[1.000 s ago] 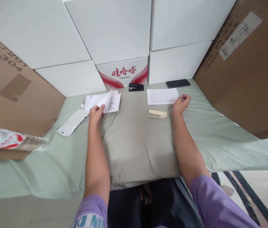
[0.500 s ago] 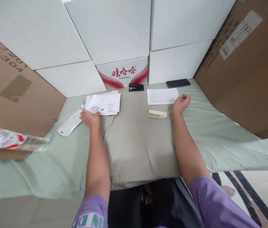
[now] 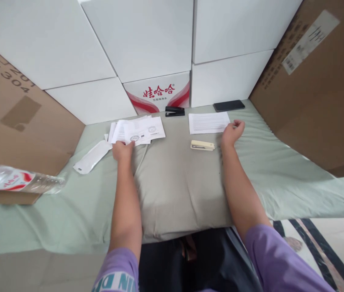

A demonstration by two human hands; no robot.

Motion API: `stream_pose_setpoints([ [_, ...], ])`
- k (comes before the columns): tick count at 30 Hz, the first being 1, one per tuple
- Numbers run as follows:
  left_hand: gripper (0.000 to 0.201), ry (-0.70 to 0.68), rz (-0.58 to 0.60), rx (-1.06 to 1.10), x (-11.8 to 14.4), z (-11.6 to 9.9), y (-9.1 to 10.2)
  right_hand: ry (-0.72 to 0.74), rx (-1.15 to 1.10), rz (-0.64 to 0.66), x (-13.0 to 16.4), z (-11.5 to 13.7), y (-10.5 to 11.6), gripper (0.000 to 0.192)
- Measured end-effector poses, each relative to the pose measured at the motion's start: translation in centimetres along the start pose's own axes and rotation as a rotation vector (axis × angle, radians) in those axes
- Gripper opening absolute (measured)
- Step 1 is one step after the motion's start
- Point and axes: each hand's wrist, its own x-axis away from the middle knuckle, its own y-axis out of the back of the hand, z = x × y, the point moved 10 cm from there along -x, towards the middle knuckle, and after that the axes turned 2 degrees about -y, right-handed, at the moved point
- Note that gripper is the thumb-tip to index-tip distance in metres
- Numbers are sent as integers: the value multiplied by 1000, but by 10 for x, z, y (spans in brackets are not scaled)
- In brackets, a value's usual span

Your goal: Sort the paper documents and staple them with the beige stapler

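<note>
My left hand (image 3: 123,151) pinches the near edge of a white paper sheet with round stamps (image 3: 143,132) between thumb and fingers. Under that sheet lies a loose pile of papers (image 3: 117,129). Just left of the hand is a long white packet (image 3: 91,158). My right hand (image 3: 232,132) rests on the cloth with its fingers curled in and nothing visible in them. It touches or lies close beside the right corner of a printed paper stack (image 3: 208,123). A cream stapler (image 3: 202,145) lies left of that hand. Farther back is a black stapler (image 3: 174,111).
White boxes (image 3: 156,36) form a wall at the back, with a dark phone (image 3: 229,106) at their foot. Cardboard boxes stand left (image 3: 13,121) and right (image 3: 306,97). A plastic water bottle (image 3: 18,179) lies at the left. Greenish cloth (image 3: 172,190) covers the surface.
My left hand has shifted right, sliding the stamped sheet rightward across the pile so more of the papers beneath shows. My right hand stays in place.
</note>
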Motion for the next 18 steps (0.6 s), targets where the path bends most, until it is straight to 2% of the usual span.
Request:
stream_pose_setpoints([
  [4, 41, 16, 61, 4, -1, -3, -9, 8, 12, 5, -1, -1, -2, 25],
  [10, 54, 52, 27, 40, 4, -7, -5, 24, 8, 7, -2, -2, -2, 23],
  [15, 23, 9, 16, -24, -1, -7, 6, 35, 6, 7, -1, 0, -1, 21],
  [18, 13, -6, -87, 107, -11, 2, 20, 22, 5, 13, 0, 0, -1, 23],
])
